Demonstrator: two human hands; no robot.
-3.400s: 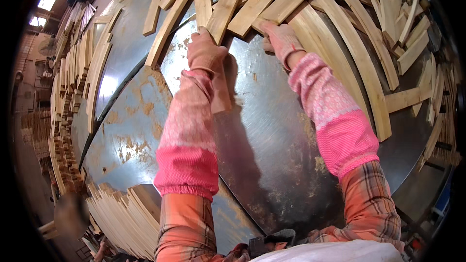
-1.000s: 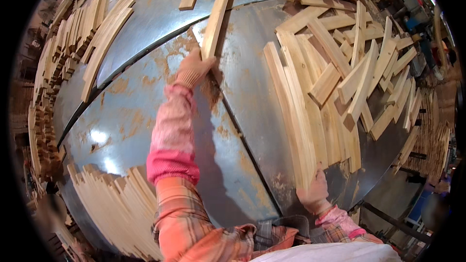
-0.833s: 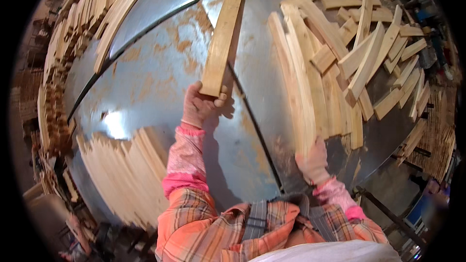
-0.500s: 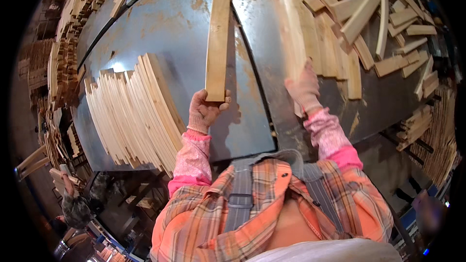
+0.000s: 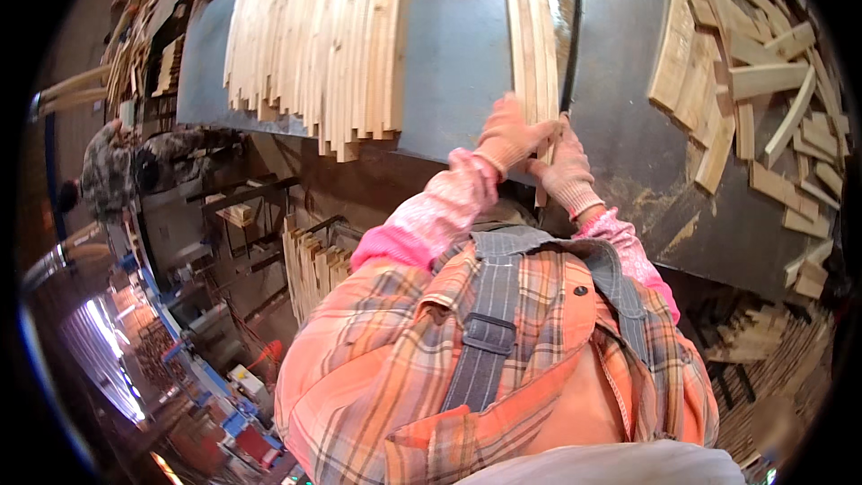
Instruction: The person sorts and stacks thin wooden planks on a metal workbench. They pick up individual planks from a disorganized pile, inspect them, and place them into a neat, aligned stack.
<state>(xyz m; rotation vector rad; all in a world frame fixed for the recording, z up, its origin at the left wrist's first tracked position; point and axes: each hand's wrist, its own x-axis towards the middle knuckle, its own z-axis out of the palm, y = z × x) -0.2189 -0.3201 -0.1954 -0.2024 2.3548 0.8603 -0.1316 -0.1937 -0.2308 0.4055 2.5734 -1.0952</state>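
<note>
A small bundle of pale wooden strips [image 5: 532, 31] stands on the metal table, its near ends pointing toward me. At those near ends my left hand [image 5: 512, 136], in a light knit glove, closes on the left side. My right hand [image 5: 567, 169], gloved the same way, grips the right side, and the two hands almost touch. One strip's end sticks out below the others between the hands. The fingertips are partly hidden behind the wood. To the left, a long row of similar strips [image 5: 314, 45] lies side by side, its near ends uneven.
A dark seam [image 5: 575, 27] splits the metal tabletop [image 5: 449, 63]. Overlapping boards [image 5: 690, 72] and a heap of loose offcuts [image 5: 790, 81] cover the right side. More wood stacks [image 5: 772, 350] stand below right. A person in camouflage [image 5: 108, 166] is at the far left.
My view has turned left. The single board in my left hand is now in a bundle with other strips. My right hand has come from the right-hand boards to join my left.
</note>
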